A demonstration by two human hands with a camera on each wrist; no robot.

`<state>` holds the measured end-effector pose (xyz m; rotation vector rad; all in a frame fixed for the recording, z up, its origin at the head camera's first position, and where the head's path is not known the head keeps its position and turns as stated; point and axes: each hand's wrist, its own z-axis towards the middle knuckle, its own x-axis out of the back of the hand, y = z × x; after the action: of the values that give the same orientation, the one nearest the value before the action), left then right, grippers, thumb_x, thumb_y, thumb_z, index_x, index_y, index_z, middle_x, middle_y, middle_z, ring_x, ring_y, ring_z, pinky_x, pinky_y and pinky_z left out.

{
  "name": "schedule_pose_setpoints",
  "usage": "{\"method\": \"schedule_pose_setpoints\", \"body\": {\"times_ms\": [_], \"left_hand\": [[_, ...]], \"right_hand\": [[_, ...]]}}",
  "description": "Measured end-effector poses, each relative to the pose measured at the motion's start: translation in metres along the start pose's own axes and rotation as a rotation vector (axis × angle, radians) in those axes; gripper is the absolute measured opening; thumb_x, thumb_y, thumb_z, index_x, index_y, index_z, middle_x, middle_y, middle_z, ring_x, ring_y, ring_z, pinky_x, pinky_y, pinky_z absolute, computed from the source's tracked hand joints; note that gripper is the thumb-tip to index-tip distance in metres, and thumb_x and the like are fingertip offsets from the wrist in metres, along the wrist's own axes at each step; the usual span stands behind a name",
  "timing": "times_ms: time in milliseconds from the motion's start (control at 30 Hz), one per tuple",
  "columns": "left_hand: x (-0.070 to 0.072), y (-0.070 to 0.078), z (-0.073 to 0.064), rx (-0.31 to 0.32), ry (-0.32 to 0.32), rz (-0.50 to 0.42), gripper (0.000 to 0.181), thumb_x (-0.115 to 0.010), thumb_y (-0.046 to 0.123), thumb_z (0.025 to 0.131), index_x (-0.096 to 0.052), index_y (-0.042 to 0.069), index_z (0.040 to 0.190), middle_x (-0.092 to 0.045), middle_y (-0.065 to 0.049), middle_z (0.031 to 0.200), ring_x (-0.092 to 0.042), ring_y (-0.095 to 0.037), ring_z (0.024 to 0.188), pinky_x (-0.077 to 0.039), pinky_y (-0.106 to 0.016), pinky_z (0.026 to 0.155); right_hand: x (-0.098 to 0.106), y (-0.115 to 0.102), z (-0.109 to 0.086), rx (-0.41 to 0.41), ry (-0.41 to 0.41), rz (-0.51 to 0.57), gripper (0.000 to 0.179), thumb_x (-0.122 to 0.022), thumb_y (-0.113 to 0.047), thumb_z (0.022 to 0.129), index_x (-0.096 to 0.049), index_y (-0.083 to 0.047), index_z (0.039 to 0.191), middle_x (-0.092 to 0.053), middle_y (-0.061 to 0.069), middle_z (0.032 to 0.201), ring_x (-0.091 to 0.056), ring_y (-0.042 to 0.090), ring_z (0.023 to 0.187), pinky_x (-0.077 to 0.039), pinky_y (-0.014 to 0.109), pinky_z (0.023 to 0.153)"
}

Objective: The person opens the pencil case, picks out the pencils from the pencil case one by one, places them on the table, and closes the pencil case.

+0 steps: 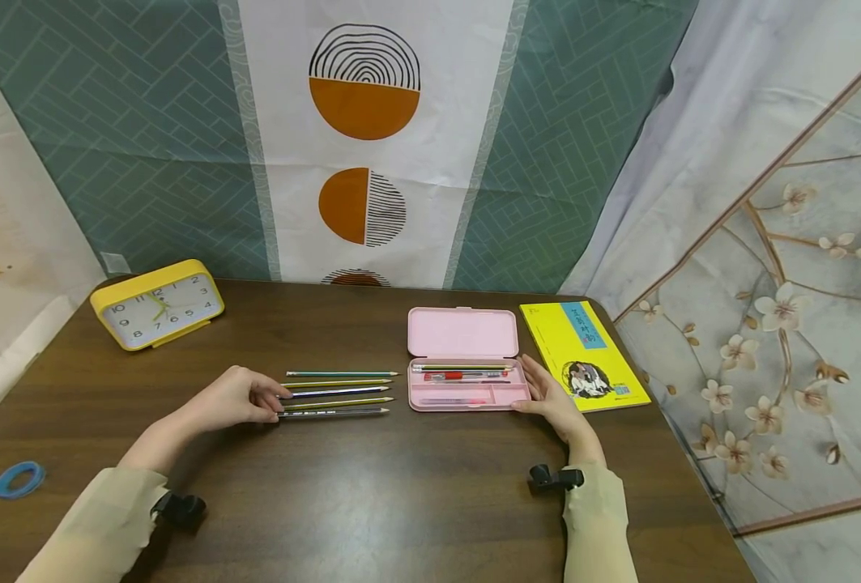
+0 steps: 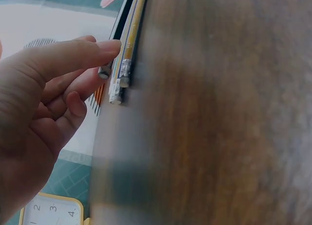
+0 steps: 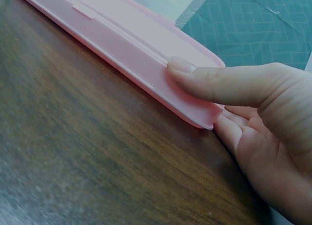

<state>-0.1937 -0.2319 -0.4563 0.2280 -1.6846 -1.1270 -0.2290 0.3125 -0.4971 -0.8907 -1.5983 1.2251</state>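
Observation:
Several pencils lie side by side left of a pink pencil case (image 1: 470,409), tips to the right. My left hand (image 1: 235,397) pinches the blunt end of the dark pencil (image 1: 350,412) nearest me between thumb and fingers. In the left wrist view, that dark pencil (image 2: 104,71) sits under the thumb, with other pencils' ends (image 2: 125,78) close beside it. The case stands open, holding pencils (image 1: 462,368), a red pen (image 1: 453,376) and other pens. My right hand (image 1: 556,403) holds its right end; in the right wrist view the thumb (image 3: 195,78) lies on the case's front wall (image 3: 136,69).
A yellow book (image 1: 547,344) lies right of the case. At the back left of the table (image 1: 372,502) stands a yellow alarm clock (image 1: 146,285). A roll of blue tape (image 1: 33,481) is at the far left. Hanging cloths (image 1: 583,121) border the table's back and sides.

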Motion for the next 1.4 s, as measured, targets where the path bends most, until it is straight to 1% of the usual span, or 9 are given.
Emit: {"method": "schedule_pose_setpoints", "body": {"times_ms": [367, 633, 700, 833, 900, 967, 1167, 1267, 1400], "left_hand": [[-0.0035, -0.0025, 0.0017, 0.0, 0.004, 0.019, 0.03, -0.077, 0.001, 0.078, -0.071, -0.007, 0.106, -0.075, -0.004, 0.083, -0.068, -0.003, 0.072, -0.056, -0.023, 0.062], [-0.0051, -0.003, 0.0024, 0.007, 0.004, 0.031, 0.031, -0.079, 0.001, 0.077, -0.071, -0.006, 0.106, -0.075, -0.003, 0.083, -0.068, -0.003, 0.072, -0.056, -0.022, 0.063], [-0.0053, -0.0029, 0.0025, 0.008, 0.005, 0.033, 0.032, -0.079, 0.001, 0.077, -0.071, -0.006, 0.107, -0.075, -0.003, 0.083, -0.067, -0.003, 0.072, -0.056, -0.022, 0.063], [-0.0061, -0.003, 0.0025, 0.005, 0.007, 0.044, 0.032, -0.079, 0.001, 0.076, -0.071, -0.006, 0.107, -0.075, -0.002, 0.083, -0.067, -0.002, 0.072, -0.056, -0.022, 0.063], [-0.0067, -0.003, 0.0024, 0.003, 0.008, 0.049, 0.033, -0.079, 0.001, 0.076, -0.071, -0.006, 0.107, -0.075, -0.002, 0.083, -0.067, -0.002, 0.071, -0.056, -0.022, 0.063], [-0.007, -0.0031, 0.0026, 0.002, 0.013, 0.054, 0.033, -0.079, 0.001, 0.076, -0.071, -0.005, 0.107, -0.075, -0.002, 0.083, -0.067, -0.002, 0.071, -0.055, -0.022, 0.063], [-0.0074, -0.0031, 0.0028, 0.006, 0.024, 0.065, 0.032, -0.08, 0.001, 0.075, -0.072, -0.004, 0.106, -0.074, 0.0, 0.082, -0.067, -0.002, 0.071, -0.055, -0.021, 0.062], [-0.0075, -0.003, 0.0028, 0.008, 0.028, 0.074, 0.033, -0.08, 0.001, 0.075, -0.072, -0.004, 0.106, -0.074, 0.0, 0.081, -0.067, -0.002, 0.071, -0.055, -0.021, 0.062], [-0.0077, -0.0037, 0.0026, 0.005, 0.035, 0.088, 0.033, -0.08, 0.002, 0.075, -0.072, -0.003, 0.106, -0.074, 0.001, 0.08, -0.067, -0.002, 0.071, -0.055, -0.021, 0.062]], "right_hand": [[-0.0004, -0.0006, -0.0001, 0.007, -0.002, 0.006, 0.092, -0.07, -0.002, 0.086, -0.011, -0.004, 0.157, -0.013, 0.014, 0.164, -0.011, 0.032, 0.151, -0.014, 0.04, 0.118], [0.0007, -0.0001, 0.0002, -0.007, 0.001, -0.012, 0.094, -0.072, -0.006, 0.086, -0.01, -0.006, 0.157, -0.013, 0.013, 0.164, -0.011, 0.031, 0.152, -0.016, 0.038, 0.118], [0.0007, -0.0003, -0.0001, -0.013, 0.004, -0.009, 0.095, -0.073, -0.007, 0.085, -0.01, -0.007, 0.157, -0.014, 0.012, 0.164, -0.012, 0.03, 0.152, -0.018, 0.034, 0.118], [0.0004, -0.0006, -0.0006, -0.013, 0.003, -0.001, 0.096, -0.073, -0.008, 0.085, -0.01, -0.009, 0.157, -0.014, 0.01, 0.164, -0.013, 0.027, 0.152, -0.024, 0.018, 0.114], [0.0, -0.0005, -0.0006, -0.014, 0.004, 0.003, 0.096, -0.074, -0.009, 0.085, -0.011, -0.009, 0.158, -0.015, 0.009, 0.164, -0.013, 0.027, 0.152, -0.025, 0.016, 0.112], [-0.0002, -0.0005, -0.0007, -0.015, 0.004, 0.003, 0.096, -0.074, -0.009, 0.085, -0.011, -0.009, 0.157, -0.015, 0.009, 0.164, -0.013, 0.027, 0.152, -0.025, 0.018, 0.113], [-0.0001, 0.001, 0.0003, -0.031, 0.014, 0.005, 0.096, -0.074, -0.008, 0.085, -0.011, -0.009, 0.158, -0.015, 0.009, 0.164, -0.013, 0.027, 0.152, -0.018, 0.032, 0.116], [-0.0001, 0.0011, 0.0003, -0.038, 0.016, 0.004, 0.095, -0.073, -0.008, 0.085, -0.012, -0.01, 0.158, -0.015, 0.009, 0.164, -0.013, 0.027, 0.152, -0.019, 0.033, 0.116], [0.0, 0.0003, -0.0001, -0.042, 0.013, 0.007, 0.095, -0.073, -0.008, 0.086, -0.012, -0.011, 0.158, -0.015, 0.01, 0.164, -0.014, 0.028, 0.152, -0.024, 0.026, 0.114]]}}
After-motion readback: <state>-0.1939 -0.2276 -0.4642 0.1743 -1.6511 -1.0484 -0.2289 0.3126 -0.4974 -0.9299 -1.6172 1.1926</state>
